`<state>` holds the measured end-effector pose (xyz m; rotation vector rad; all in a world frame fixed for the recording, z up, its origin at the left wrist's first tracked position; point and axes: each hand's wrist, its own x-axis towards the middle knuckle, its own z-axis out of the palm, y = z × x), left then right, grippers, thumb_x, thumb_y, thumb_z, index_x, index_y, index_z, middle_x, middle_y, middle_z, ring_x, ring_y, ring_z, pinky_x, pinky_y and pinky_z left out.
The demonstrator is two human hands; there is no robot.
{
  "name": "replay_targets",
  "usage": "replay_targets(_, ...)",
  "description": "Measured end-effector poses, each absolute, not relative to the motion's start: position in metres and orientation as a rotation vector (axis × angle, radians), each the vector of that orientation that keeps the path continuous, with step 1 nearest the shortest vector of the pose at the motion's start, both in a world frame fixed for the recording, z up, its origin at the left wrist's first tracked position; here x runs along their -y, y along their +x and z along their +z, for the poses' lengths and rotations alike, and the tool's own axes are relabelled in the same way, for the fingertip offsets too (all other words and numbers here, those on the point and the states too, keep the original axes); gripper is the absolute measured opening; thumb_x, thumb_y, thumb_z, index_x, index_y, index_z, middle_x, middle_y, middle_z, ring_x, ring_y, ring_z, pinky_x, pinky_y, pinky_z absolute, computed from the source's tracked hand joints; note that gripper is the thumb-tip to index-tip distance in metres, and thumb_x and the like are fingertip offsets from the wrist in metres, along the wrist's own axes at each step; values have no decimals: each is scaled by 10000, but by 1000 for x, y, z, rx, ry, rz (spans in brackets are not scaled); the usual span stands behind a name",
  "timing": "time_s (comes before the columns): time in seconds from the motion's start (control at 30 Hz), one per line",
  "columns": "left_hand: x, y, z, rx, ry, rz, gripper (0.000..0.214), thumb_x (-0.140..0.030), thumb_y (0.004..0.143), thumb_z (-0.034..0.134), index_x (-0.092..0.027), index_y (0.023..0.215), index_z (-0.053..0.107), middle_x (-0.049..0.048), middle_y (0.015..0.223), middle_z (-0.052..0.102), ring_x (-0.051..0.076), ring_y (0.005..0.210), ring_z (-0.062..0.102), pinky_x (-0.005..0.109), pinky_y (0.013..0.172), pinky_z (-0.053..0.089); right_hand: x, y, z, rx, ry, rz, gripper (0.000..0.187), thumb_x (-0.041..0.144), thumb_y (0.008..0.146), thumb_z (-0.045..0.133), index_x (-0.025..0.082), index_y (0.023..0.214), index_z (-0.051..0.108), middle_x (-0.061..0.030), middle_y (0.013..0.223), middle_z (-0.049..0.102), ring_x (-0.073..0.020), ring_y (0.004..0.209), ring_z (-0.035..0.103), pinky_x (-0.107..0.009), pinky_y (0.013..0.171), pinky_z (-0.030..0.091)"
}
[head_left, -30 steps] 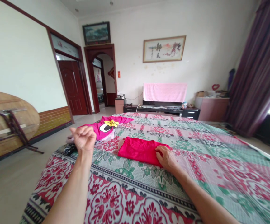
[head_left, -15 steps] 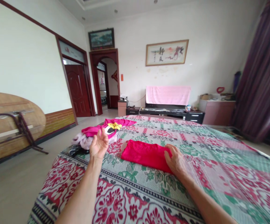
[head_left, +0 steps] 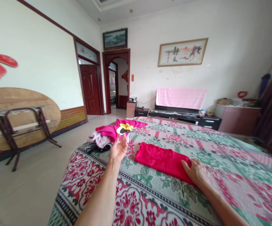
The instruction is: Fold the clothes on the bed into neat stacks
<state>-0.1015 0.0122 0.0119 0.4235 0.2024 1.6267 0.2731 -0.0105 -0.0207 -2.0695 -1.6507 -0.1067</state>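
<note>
A red folded shirt (head_left: 161,158) lies flat on the patterned bedspread (head_left: 147,204), its rounded neckline towards the left. My right hand (head_left: 195,171) rests on the shirt's right end with the fingers stretched out over the edge of the cloth. Left of the shirt, my left hand (head_left: 119,149) is raised with its palm turned up, fingers apart and nothing in it. Just beyond it is a heap of clothes, with a bright pink printed shirt (head_left: 109,130) on top, a pale pink garment (head_left: 100,140) under that and a black patterned one (head_left: 100,148) at the bottom.
A folded round wooden table (head_left: 20,100) with metal legs leans against the left wall. Past the bed's far edge stands a low black cabinet (head_left: 185,117), with a pink cloth (head_left: 180,97) draped over what stands on it. Tiled floor (head_left: 37,175) runs along the bed's left side.
The view has swung to the left, so everything sits further right in the picture. My right hand stays on the red shirt, and my left hand is still raised and open.
</note>
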Motion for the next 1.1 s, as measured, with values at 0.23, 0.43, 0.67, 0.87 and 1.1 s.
replay_targets(0.23, -23, -78, 5, -668, 557, 1581, 421, -216, 790, 660, -202, 1201, 567, 76, 1020, 694, 126, 844, 676, 203, 662, 528, 4, 275, -27, 1655, -2115, -158, 526, 574, 814, 429, 137, 975, 674, -180, 1217, 597, -348, 1110, 560, -485, 903, 446)
replay_targets(0.43, -26, -43, -7, -1748, 1529, 1423, 216, -355, 752, 656, -151, 792, 716, 119, 910, 707, 233, 958, 643, 322, 864, 451, 3, 276, -28, 1672, -2039, -147, 477, 535, 811, 456, 169, 1036, 664, -153, 1233, 609, -334, 1131, 553, -479, 923, 423)
replay_targets(0.67, -21, -23, -15, -2120, 2072, 1019, 235, -333, 785, 577, -151, 849, 710, 129, 941, 693, 247, 984, 607, 331, 883, 404, -1, 276, -20, 1792, -2001, -57, 348, 430, 840, 417, 183, 881, 659, -132, 1048, 691, -272, 971, 636, -371, 805, 455)
replay_targets(0.87, -24, -22, -16, -2031, 2132, 962, 201, -278, 817, 540, -176, 924, 676, 107, 950, 692, 225, 958, 605, 322, 878, 398, -2, 268, -16, 1729, -1941, 11, 336, 373, 802, 467, 189, 1017, 648, -79, 757, 710, -230, 719, 663, -283, 632, 448)
replay_targets(1.1, -28, -15, -18, -1841, 1989, 1128, 355, -107, 745, 552, -198, 1083, 612, 86, 1093, 666, 196, 1027, 591, 322, 928, 410, -3, 265, -16, 1655, -1750, 43, 341, 350, 729, 551, 239, 1033, 657, -40, 791, 720, -225, 735, 666, -286, 663, 474)
